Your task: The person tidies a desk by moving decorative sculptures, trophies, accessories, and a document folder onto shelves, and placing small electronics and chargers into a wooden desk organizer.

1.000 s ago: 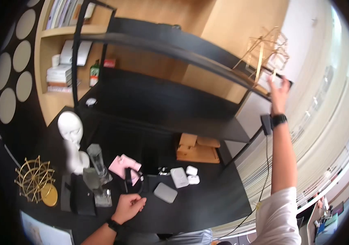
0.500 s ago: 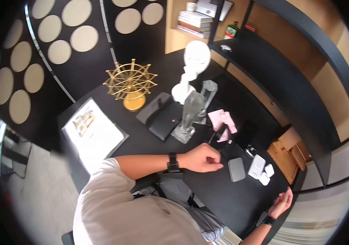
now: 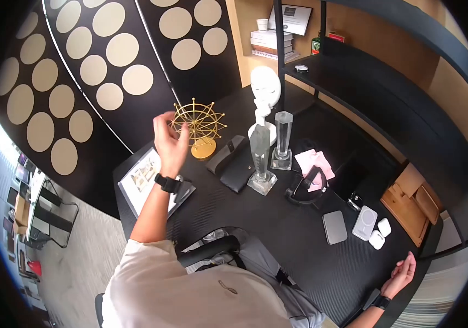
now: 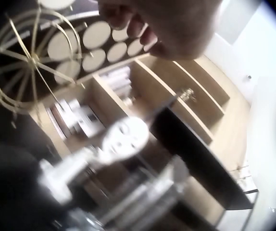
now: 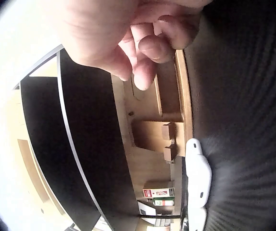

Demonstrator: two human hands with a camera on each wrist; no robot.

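The left hand (image 3: 169, 142) is at the left rim of the gold wheel ornament (image 3: 198, 124), its grip wide, thumb and bent fingers parted (whether the thumb touches the rim, I cannot tell). The forearm reaches forward beside a printed booklet (image 3: 144, 177). Right of the wheel, a black case (image 3: 237, 174) lies on the bench (image 3: 294, 235); next, two clear trophies (image 3: 260, 156) stand before a white figure (image 3: 265, 87). Then come a pink cloth (image 3: 305, 160) and a grey flat box (image 3: 335, 227). The right hand (image 3: 399, 277) is near the wooden tray (image 3: 406, 213), fingers loosely bent, holding nothing.
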